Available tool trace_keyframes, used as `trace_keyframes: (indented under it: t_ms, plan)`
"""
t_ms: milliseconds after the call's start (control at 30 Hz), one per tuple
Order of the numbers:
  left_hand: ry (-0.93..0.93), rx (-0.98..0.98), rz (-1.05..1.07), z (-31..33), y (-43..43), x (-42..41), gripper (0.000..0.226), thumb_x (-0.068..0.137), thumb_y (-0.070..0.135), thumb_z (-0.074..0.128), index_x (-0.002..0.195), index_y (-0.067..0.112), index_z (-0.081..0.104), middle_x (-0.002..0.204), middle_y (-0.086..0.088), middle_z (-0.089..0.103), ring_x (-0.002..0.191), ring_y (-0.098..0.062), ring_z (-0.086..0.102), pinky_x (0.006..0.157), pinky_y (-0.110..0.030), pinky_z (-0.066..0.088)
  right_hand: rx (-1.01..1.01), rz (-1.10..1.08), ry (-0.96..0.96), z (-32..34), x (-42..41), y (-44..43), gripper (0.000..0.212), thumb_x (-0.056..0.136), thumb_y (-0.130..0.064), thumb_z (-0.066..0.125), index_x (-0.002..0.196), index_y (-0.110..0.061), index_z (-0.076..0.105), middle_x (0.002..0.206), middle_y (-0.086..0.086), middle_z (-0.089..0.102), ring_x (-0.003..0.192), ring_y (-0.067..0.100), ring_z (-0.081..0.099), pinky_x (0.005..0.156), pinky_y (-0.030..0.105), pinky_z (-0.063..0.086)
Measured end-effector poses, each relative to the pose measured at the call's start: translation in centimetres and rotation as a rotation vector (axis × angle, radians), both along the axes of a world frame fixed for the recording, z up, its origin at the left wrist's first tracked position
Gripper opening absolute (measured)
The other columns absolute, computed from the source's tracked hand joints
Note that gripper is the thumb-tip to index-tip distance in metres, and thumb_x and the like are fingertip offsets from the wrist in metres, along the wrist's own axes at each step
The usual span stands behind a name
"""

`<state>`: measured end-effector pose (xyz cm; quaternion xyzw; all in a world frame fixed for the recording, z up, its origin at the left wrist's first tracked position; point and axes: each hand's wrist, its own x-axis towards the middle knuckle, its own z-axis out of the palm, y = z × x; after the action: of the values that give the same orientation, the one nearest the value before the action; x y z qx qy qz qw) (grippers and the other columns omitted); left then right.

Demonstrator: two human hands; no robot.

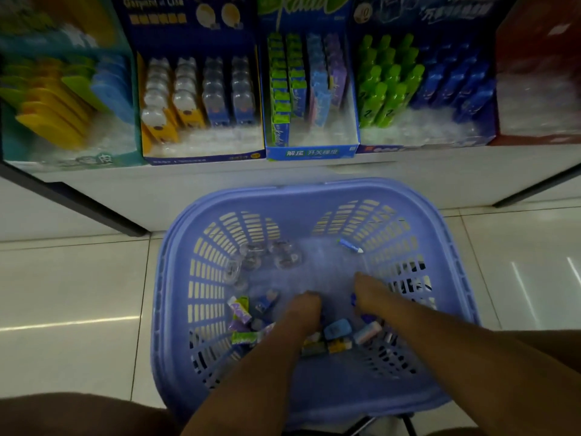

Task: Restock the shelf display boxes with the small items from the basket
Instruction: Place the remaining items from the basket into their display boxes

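Both my hands are down inside the lavender slotted plastic basket (314, 191), which stands close before the white shelf (220, 184). The small wrapped erasers (338, 329), in green, purple, blue and pale pink sleeves, lie heaped on the basket floor at the near side, around and partly under my left hand (303, 309) and my right hand (374, 294). I judge them light and firm, a little slick in their wrappers. A pinch across the short sides, or a scoop of several at once, should serve, and nothing here looks fragile. My fingertips point down and away from me and are smeared by blur, so I cannot tell whether either hand has hold of anything or lies slack. The clear plastic cases (270, 256) further in are too hazy to name. On the shelf, the blue cardboard display box (311, 151) of matching sleeves shows a bare gap towards its right, the likely home for these
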<state>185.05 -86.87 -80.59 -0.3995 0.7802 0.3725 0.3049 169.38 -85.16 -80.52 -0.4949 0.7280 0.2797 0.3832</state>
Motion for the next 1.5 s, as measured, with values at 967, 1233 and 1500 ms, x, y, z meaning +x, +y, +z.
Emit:
trace_keyframes:
  t_ms: [967,1233,1500]
  plan:
    - [1.132,0.271,1.129,22.4,-9.4,7.1,0.018,0.084,0.006,0.067,0.101,0.006,0.069,0.079,-0.005,0.074,0.073,-0.014,0.072,0.062,-0.019,0.056,-0.999,-0.304,-0.769,23.7,6.7,-8.5,0.031,0.090,-0.026,0.062,0.120,-0.019,0.060,0.083,0.000,0.063,0.074,0.010,0.060,0.072,0.026,0.049]
    - [1.387,0.128,1.473,24.1,-11.0,13.3,0.008,0.084,0.010,0.067,0.092,0.010,0.068,0.075,-0.002,0.074,0.073,-0.013,0.072,0.064,-0.019,0.057,-0.984,-0.416,-1.108,27.5,8.7,-11.4,0.021,0.082,-0.006,0.069,0.098,-0.018,0.065,0.095,0.006,0.068,0.078,0.012,0.067,0.064,0.017,0.053]
    - [1.409,-0.032,1.620,23.3,-11.5,16.7,0.006,0.085,0.009,0.067,0.090,0.009,0.068,0.080,-0.007,0.073,0.074,-0.017,0.072,0.063,-0.020,0.056,-1.168,-0.055,-0.688,27.9,13.7,-16.7,0.017,0.087,-0.006,0.060,0.098,-0.016,0.070,0.093,-0.008,0.061,0.069,0.012,0.061,0.070,0.022,0.052]
